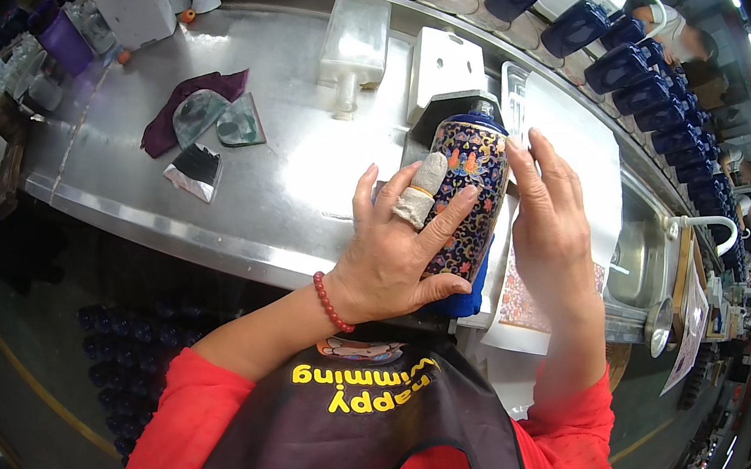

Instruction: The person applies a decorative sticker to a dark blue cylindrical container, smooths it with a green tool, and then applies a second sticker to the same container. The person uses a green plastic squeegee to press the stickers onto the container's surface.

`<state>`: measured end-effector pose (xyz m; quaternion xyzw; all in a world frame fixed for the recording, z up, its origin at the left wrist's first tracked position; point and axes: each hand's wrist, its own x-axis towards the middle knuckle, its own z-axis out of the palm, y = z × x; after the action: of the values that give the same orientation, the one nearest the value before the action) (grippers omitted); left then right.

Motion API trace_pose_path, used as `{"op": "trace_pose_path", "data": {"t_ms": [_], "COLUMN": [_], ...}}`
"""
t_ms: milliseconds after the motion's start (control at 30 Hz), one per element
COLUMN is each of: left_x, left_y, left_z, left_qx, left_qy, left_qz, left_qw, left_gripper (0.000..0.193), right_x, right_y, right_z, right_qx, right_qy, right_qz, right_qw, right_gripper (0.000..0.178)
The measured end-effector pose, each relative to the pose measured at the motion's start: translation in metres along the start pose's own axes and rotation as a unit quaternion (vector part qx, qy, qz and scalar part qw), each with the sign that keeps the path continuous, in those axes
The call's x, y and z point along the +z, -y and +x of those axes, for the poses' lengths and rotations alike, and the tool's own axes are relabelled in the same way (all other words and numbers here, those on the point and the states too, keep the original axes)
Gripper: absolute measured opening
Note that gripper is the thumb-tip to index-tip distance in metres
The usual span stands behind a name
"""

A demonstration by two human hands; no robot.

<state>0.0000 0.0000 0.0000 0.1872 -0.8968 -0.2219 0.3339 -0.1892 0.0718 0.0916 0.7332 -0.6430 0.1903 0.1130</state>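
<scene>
A dark blue bottle with a gold, red and blue floral pattern lies in front of me, its short neck pointing away. My left hand holds it from the left, fingers spread over the patterned face and thumb near its base. A grey cloth finger cover sits on one finger of that hand. On the bottle's right side, my right hand is open with fingers stretched, the fingertips close to the shoulder; whether they touch it I cannot tell. A blue cloth shows under the base.
Patterned sheets and white paper lie to the right, before a sink. Further left are a clear bottle, a purple cloth and green pads. Blue bottles line a conveyor behind.
</scene>
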Motion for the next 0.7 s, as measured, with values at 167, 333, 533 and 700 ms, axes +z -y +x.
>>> {"op": "trace_pose_path", "data": {"t_ms": [167, 333, 533, 700], "left_x": [0.002, 0.004, 0.005, 0.001], "left_y": [0.002, 0.003, 0.004, 0.005], "left_z": [0.006, 0.005, 0.002, -0.011], "left_qx": [0.017, 0.017, 0.008, 0.024], "left_qy": [-0.031, -0.039, -0.044, -0.023], "left_qz": [0.016, 0.003, -0.031, 0.006], "left_qw": [0.999, 0.999, 0.999, 0.999], "left_gripper": [0.088, 0.089, 0.087, 0.077], "right_x": [-0.005, 0.006, -0.001, -0.009], "right_y": [-0.008, -0.006, -0.003, -0.002], "right_z": [0.007, 0.002, 0.004, 0.003], "right_qx": [-0.059, -0.036, 0.016, 0.022], "right_qy": [0.019, -0.014, -0.044, -0.021], "right_qz": [-0.022, -0.011, 0.064, 0.069], "right_qw": [0.998, 0.999, 0.997, 0.997], "right_gripper": [0.069, 0.069, 0.048, 0.035]}}
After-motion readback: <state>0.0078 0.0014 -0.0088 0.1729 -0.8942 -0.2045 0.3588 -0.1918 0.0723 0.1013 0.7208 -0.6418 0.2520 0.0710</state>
